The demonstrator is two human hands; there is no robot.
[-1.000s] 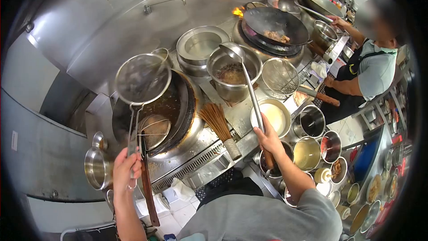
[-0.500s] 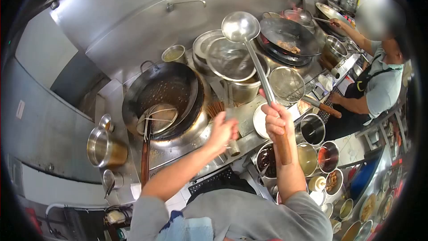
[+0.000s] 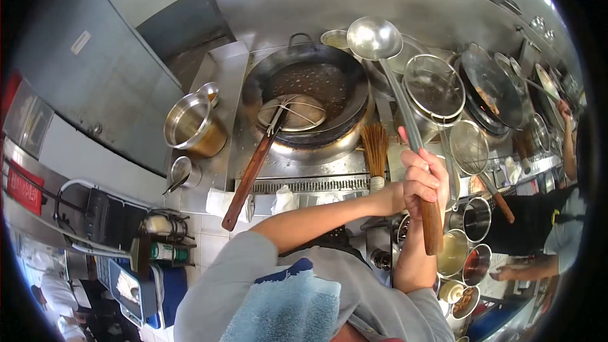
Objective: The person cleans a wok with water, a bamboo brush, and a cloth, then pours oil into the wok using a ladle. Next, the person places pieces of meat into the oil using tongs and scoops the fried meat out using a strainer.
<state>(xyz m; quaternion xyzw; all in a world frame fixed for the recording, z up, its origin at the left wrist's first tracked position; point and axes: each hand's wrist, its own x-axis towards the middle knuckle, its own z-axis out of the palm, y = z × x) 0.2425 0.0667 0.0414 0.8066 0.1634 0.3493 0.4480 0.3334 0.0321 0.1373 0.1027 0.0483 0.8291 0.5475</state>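
Observation:
My right hand [image 3: 423, 180] is closed round the handle of a metal ladle [image 3: 375, 38], which points up with its bowl above the stove. My left hand [image 3: 398, 196] reaches across behind the right one, its fingers hidden. Just beyond, a round fine-mesh strainer [image 3: 434, 86] lies over a pot, its metal handle running down beside my right hand. On the left, a black wok [image 3: 304, 82] holds dark, bubbly liquid. A wooden-handled strainer [image 3: 292, 113] rests in it, its handle [image 3: 250, 180] sticking out over the stove edge.
A bamboo brush [image 3: 375, 149] lies right of the wok. Metal pots [image 3: 189, 121] stand at left, several sauce containers [image 3: 455, 250] at lower right. Another wok [image 3: 491, 85] and a wire skimmer [image 3: 469, 147] are at right, near a co-worker's arm [image 3: 569, 139]. Other people appear lower left.
The view has swung left. The fine-mesh strainer went from my left hand, above the wok, to the pot on the right. My left hand has moved right, behind the ladle hand.

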